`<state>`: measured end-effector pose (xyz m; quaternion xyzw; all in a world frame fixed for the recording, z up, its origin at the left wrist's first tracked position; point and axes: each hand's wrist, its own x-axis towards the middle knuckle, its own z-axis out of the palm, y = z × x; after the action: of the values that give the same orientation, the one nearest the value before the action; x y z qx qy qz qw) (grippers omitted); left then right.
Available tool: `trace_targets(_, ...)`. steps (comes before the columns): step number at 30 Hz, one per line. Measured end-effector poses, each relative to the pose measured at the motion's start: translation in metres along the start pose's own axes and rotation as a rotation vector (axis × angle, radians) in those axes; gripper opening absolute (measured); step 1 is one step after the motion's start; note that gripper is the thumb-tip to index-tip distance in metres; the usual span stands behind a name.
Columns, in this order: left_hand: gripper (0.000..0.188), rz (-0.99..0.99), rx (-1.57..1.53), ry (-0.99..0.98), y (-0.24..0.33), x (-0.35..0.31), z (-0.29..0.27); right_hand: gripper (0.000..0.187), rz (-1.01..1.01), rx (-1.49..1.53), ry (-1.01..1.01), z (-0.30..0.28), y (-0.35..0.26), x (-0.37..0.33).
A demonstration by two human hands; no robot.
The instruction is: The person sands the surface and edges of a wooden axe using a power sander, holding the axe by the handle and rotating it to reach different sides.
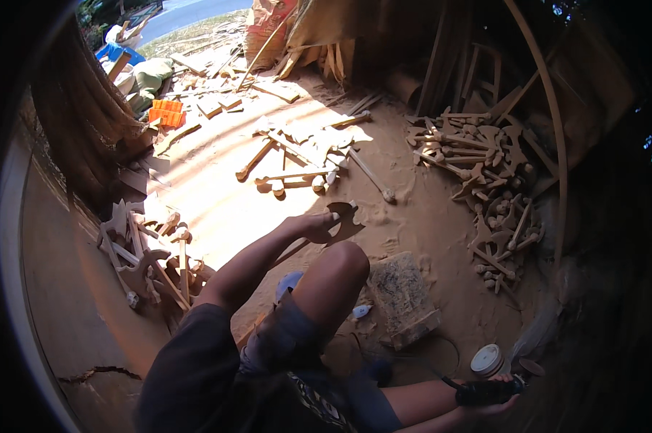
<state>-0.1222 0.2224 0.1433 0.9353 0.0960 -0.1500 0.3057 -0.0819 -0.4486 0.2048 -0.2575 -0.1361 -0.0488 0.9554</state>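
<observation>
My left hand (317,227) is closed around a wooden axe-shaped piece (348,230), held up just beyond my raised knee. Its curved double blade shows past my fingers, and part of its handle runs back beneath my forearm. At the lower right, my right hand (512,390) grips a dark angle grinder (483,393) low beside my leg. The grinder's round disc (532,367) points away from me; whether it is spinning I cannot tell. A white round lidded tub (486,359) stands right behind the grinder.
Similar wooden pieces lie in heaps at the left (142,252), middle (297,160) and right (485,155). A worn block (400,292) rests on the dusty ground before me. A cable (452,348) curves near the grinder. Orange crate-like object (167,113) and wood scraps (221,107) lie far left.
</observation>
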Motion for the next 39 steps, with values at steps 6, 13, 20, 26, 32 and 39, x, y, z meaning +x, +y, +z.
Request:
trace_targets(6,0.05,-0.273,-0.066,0.197,-0.067,0.051,-0.005,0.048,-0.186,-0.535,0.211,0.021,0.008,-0.001)
trace_targets(13,0.029,-0.273,-0.043,0.56,-0.064,0.031,-0.127,0.051,-0.105,-0.537,0.218,0.037,0.032,-0.002)
trace_targets(20,0.026,-0.485,-0.051,0.704,-0.125,-0.124,0.039,0.05,-0.081,-0.614,0.261,0.055,0.083,0.0)
trace_targets(26,0.056,-1.439,-0.151,1.05,-0.211,-0.312,0.147,0.05,-0.037,-0.644,0.246,0.063,0.107,0.003)
trace_targets(32,0.081,-1.506,-0.681,0.607,-0.257,-0.376,0.267,0.05,-0.046,-0.648,0.258,0.065,0.107,0.004)
trace_targets(39,0.048,-1.163,-0.313,1.12,-0.215,-0.334,0.254,0.05,-0.143,-0.619,0.309,0.066,0.066,-0.003)
